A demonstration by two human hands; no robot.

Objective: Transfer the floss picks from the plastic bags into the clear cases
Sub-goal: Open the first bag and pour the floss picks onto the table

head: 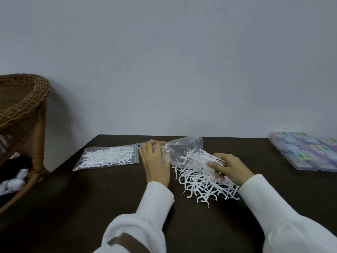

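Floss picks [202,181], white and tangled, lie in a loose heap on the dark desk [109,198], spilling from the mouth of a clear plastic bag [184,148] that is lifted and crumpled just behind the heap. The left hand [155,163] is just left of the heap, its fingers curled over the far end of that bag, gripping the plastic against the desk. The right hand [228,167] sits on the right side of the heap, fingers bent and pinching a small bunch of picks, with more picks fanned out from under its fingertips. Both arms wear white sleeves [284,221]; the left one has a brown band near the bottom edge of the view.

Well left of the heap, beyond the left hand, a second bag [107,157] lies flat on the desk, sealed along its zip edge as far as can be told, and holds another mass of white picks. Far right of the heap, at the desk's right edge, stands a cluster of clear cases [306,152] with pastel labels in green, purple and blue showing through; whether they are open cannot be told. Far left of the heap, off the desk, a woven wicker chair [23,106] stands against the pale wall [164,61], with dark and white cloth bundled under it.
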